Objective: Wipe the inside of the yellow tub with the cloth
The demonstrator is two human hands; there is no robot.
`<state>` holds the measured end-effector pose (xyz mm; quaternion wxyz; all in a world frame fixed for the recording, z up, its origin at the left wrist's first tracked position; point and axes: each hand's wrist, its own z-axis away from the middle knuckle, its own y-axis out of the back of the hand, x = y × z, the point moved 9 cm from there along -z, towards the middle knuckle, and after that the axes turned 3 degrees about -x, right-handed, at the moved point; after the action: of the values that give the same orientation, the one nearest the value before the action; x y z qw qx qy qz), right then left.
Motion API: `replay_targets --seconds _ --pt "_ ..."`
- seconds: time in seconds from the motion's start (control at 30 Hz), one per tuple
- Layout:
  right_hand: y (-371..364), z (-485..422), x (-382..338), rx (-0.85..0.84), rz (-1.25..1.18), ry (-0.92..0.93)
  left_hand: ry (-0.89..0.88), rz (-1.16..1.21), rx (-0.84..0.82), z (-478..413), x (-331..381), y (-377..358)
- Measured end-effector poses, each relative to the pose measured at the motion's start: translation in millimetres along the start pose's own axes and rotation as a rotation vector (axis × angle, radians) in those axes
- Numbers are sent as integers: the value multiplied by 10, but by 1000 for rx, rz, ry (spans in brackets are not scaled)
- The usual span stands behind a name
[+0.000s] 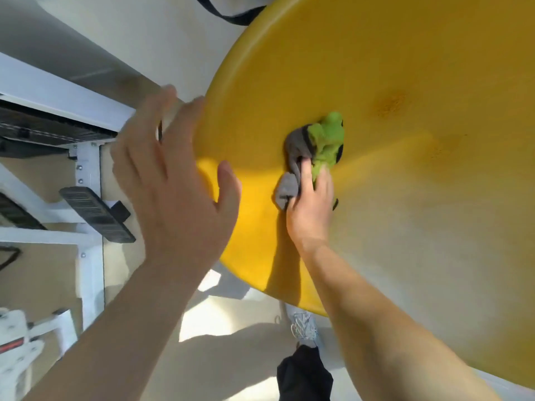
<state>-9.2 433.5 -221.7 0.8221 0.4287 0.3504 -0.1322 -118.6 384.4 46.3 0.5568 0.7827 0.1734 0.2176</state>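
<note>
1. From the head view I have the yellow tub [376, 68] filling the upper right. It looks tipped, so its open inside faces me, with its near rim hanging over the pale floor.
2. The right hand [311, 209] is inside the tub with fingers curled round a bunched cloth [324, 140], green on one side and grey on the other. It presses the wad against the tub's inner surface, just left of a darker smudge near the tub's middle.
3. The left hand [173, 175] is at the tub's left rim, fingers straight and spread, gripping nothing. The thumb overlaps the rim edge. It's blurred, so I can't tell whether it actually bears on the tub.
4. The cloth is soft and limp and folds on itself, so I'd hold it as a wad under the palm and fingers, as it's held now, leaving a flat face to drag.
5. The tub looks like smooth, stiff plastic. It's big but probably light, so I expect it to slide or rock under a firm push. The rim is the place to steady it, with a flat hand opposite the wiping pressure.
6. My call is that this is mid-wipe. Dull patches show further right across the inside, so there's ground left to cover.
7. Left of the tub is a white metal frame [86, 169] with a black ribbed tread [95, 212]. Below the tub's near rim there's a shoe [304, 328].
</note>
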Motion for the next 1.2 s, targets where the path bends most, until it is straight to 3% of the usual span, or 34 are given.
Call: replay_targets --seconds 0.1,0.2,0.27,0.37,0.43,0.5,0.57,0.63,0.7,0.77,0.87,1.0,1.1,1.2 --pt "-116 515 730 -13 125 -171 311 221 -231 155 -589 -512" --pt "-103 485 589 9 -108 -324 454 306 -310 381 -734 -867" --pt "-37 171 -102 57 -271 -183 451 268 -217 396 -720 -842" --pt "-4 18 -731 67 -267 150 431 272 -199 384 -725 -860" --pt "-87 112 -312 30 -140 110 438 274 -209 411 -758 -865" --pt "-122 290 342 16 5 -86 435 278 -218 442 -735 -872" --pt "-145 340 510 10 -7 -252 413 273 -214 473 -710 -879" --pt "-110 159 -23 54 -108 -148 401 281 -187 479 -736 -871" --pt "-64 45 -593 63 -170 125 389 288 -158 467 -759 -851" --pt "-23 -8 -558 43 -158 209 370 305 -148 441 -738 -857" --pt "-52 132 311 -9 68 -29 323 262 -124 399 -678 -809" --pt "-31 412 938 -194 350 -79 48 -173 -123 383 -426 -733" --pt "-18 600 845 -256 494 115 -291 -281 -348 692 8 -1034" --pt "-238 781 463 -266 530 441 -314 -417 -568 898 75 -1452"
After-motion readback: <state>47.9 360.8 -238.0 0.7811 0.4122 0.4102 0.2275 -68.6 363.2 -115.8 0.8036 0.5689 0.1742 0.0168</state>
